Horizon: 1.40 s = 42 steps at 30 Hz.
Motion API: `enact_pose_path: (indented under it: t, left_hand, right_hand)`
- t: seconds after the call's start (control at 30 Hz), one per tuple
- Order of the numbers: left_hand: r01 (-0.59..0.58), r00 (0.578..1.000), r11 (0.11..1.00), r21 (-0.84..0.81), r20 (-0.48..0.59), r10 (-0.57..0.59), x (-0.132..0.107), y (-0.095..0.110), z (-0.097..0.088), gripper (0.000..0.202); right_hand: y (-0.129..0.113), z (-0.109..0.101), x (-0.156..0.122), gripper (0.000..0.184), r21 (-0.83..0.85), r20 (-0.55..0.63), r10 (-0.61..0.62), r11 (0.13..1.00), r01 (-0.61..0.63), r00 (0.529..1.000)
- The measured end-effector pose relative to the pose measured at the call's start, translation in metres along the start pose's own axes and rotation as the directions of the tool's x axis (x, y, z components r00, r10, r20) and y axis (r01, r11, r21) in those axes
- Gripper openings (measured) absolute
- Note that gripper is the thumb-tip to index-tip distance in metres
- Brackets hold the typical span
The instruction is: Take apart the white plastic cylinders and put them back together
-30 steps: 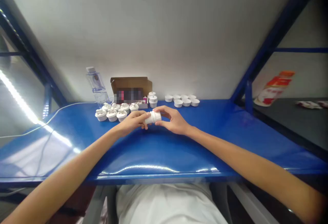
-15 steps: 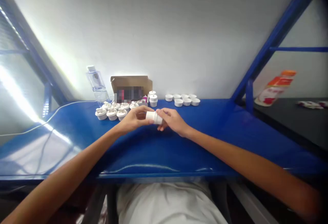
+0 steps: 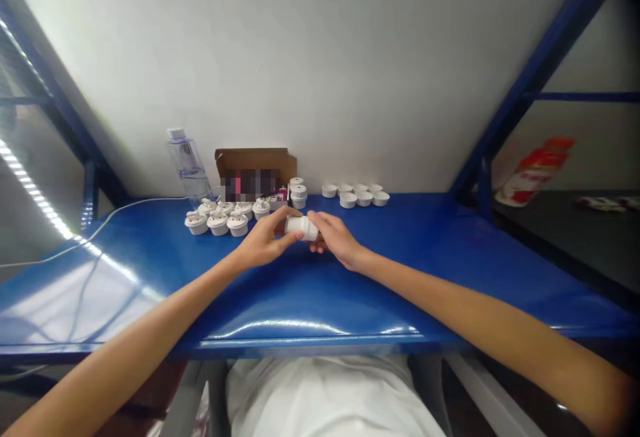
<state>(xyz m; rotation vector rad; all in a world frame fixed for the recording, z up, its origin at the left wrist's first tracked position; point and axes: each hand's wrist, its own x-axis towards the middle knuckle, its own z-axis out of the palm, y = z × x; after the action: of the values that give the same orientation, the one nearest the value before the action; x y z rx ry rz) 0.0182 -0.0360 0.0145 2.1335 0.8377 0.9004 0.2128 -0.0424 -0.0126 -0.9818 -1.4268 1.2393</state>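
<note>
Both my hands meet over the middle of the blue bench (image 3: pixel 320 290), holding a small white plastic cylinder part (image 3: pixel 301 226) lying on its side. My left hand (image 3: pixel 265 240) pinches its left end between thumb and fingers. My right hand (image 3: pixel 334 237) wraps fingers over its right end. Just behind my left hand stand several white assembled caps with knobs (image 3: pixel 220 217) in two rows. Farther back right are several white shallow cups (image 3: pixel 356 196).
An open cardboard box (image 3: pixel 255 174) and a clear water bottle (image 3: pixel 186 165) stand against the white wall. A short stack of white parts (image 3: pixel 298 193) is beside the box. A white cable (image 3: pixel 100 230) runs across the left. Blue frame posts rise right; an orange-and-white bottle (image 3: pixel 533 174) lies beyond.
The white part has tipped from slanting upward to nearly level, and my right fingers have closed further over its end. Both hands stayed in about the same place.
</note>
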Motion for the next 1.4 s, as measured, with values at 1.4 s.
enact_pose_path:
  t: [1.4]
  left_hand:
    - [-0.098,0.991,0.638,0.764,0.015,0.133,0.007,-0.033,-0.025,0.023]
  right_hand:
    - [0.010,-0.069,0.030,0.018,-0.522,0.116,-0.116,0.838,0.160,0.986]
